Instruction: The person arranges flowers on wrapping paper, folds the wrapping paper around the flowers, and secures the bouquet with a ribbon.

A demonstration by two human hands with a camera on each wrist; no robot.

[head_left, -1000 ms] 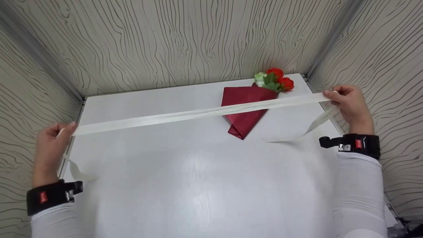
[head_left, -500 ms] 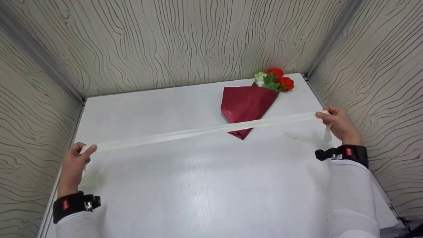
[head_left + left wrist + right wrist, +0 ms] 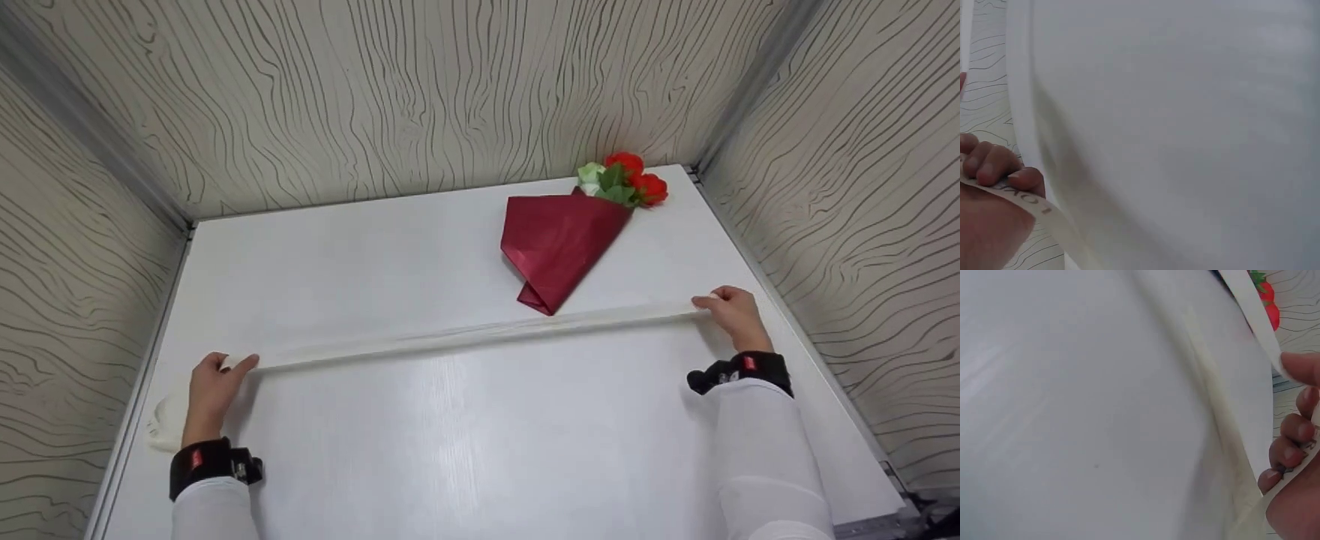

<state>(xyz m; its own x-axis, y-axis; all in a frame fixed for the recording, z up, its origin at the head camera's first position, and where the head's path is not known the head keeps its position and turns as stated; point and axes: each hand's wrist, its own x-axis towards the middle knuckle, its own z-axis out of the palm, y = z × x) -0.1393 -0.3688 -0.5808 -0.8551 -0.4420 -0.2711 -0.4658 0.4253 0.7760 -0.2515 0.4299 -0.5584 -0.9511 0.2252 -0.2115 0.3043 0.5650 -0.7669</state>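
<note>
A long cream ribbon (image 3: 480,334) is stretched between both hands, low over the white table (image 3: 375,262). My left hand (image 3: 214,386) pinches it between thumb and fingers at the left. On the right, my right hand (image 3: 736,319) pinches the other stretch, a little farther back. In the left wrist view, printed letters show on the ribbon (image 3: 1030,203) where it crosses the palm under curled fingers (image 3: 996,163). The right wrist view has a tail of ribbon (image 3: 1224,422) trailing over the tabletop. Another loose end lies left of my left hand.
Behind the ribbon lies a bouquet in dark red wrapping paper (image 3: 566,244), its tip close to the ribbon. Red flowers (image 3: 637,180) and green leaves point to the back right corner. Patterned panels (image 3: 420,97) wall the table at the back and sides.
Both hands have come toward the person and inward, bringing the taut ribbon from across the bouquet to just in front of its tip. The bouquet stays in place.
</note>
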